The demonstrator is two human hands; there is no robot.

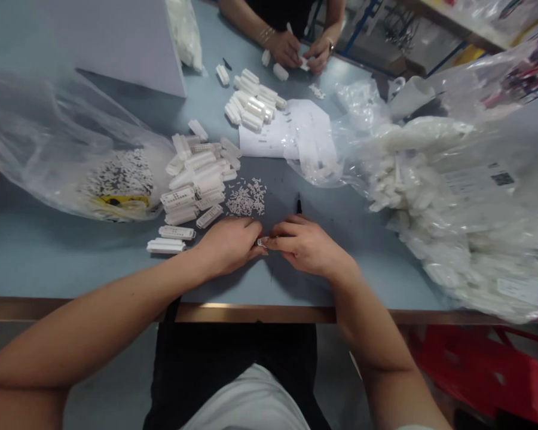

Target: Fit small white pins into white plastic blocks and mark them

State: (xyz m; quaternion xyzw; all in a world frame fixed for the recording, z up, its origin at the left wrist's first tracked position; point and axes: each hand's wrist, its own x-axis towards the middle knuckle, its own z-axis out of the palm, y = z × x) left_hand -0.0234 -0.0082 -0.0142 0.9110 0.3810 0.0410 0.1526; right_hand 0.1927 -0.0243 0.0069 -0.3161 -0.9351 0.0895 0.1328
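Observation:
My left hand [231, 245] is closed round a white plastic housing [262, 241], of which only a small slotted end shows between the two hands. Fingers and thumb of my right hand [302, 243] are pinched together at that end; whether a tiny piece is between them is hidden. Just beyond my left hand lies a loose heap of tiny white pieces [247, 198]. A dark pointed tool [299, 204] rests on the table right behind my right hand. Left of the heap, a pile of long white slotted plastic housings [199, 173] reaches down towards my left forearm.
Clear bags [116, 179] [466, 179] of white parts flank the work spot. Behind lie a printed sheet [269, 140] and more white housings [253, 104]. Across the table [94, 263], a co-worker's hands [291, 51] handle white parts. A white board [130, 42] stands back left.

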